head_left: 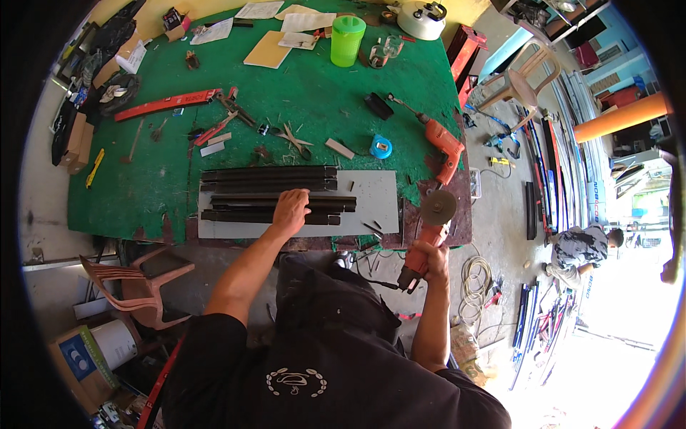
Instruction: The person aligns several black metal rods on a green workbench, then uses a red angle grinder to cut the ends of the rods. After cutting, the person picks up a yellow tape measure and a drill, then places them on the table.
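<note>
Fisheye bending curves the green-covered workbench [300, 107] toward the rim, so I read its edges loosely. From the head view, my left hand [291, 211] lies palm down with fingers together, pressing on the long dark metal bars [271, 194] stacked on a flat grey sheet [375, 193] at the near edge of the bench. My right hand [431, 259] is wrapped tight around the orange angle grinder [427, 239], its round grey disc [438, 207] just beside the bars' right ends; I cannot tell whether it touches the sheet. An orange power drill [443, 143] lies further back. Small tools across the bench are too blurred to name
</note>
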The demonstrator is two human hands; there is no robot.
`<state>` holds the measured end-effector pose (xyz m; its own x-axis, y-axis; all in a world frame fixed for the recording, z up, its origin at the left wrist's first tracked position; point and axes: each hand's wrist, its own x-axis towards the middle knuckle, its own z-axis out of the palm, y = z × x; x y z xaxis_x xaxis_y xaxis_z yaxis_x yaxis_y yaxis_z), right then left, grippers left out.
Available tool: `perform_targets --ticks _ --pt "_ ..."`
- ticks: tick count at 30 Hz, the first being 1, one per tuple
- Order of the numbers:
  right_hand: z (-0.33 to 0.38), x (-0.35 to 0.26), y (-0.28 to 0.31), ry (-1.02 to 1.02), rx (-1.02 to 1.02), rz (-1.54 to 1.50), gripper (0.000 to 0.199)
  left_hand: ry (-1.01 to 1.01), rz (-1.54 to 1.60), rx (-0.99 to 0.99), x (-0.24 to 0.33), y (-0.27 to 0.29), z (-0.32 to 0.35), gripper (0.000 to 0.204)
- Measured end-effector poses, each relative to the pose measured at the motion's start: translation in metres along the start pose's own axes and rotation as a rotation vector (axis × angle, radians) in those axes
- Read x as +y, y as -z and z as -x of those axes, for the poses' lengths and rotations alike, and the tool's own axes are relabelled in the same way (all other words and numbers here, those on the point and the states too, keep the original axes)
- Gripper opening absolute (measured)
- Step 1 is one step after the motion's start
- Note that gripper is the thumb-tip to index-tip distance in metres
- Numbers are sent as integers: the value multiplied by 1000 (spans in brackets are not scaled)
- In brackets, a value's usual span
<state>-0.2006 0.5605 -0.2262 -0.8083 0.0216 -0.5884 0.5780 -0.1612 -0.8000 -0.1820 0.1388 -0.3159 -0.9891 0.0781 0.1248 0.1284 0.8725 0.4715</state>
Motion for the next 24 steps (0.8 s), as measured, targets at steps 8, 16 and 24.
perform_targets --ticks 8,16,24 --pt "-13 -3 -21 -66 -191 172 28 80 248 -46 4 -2 -18 62" --pt "-41 15 -44 -171 -300 232 34 180 308 -111 -7 -32 -11 54" --pt "-59 37 -58 -180 -376 338 29 251 305 -155 -3 -27 -16 45"
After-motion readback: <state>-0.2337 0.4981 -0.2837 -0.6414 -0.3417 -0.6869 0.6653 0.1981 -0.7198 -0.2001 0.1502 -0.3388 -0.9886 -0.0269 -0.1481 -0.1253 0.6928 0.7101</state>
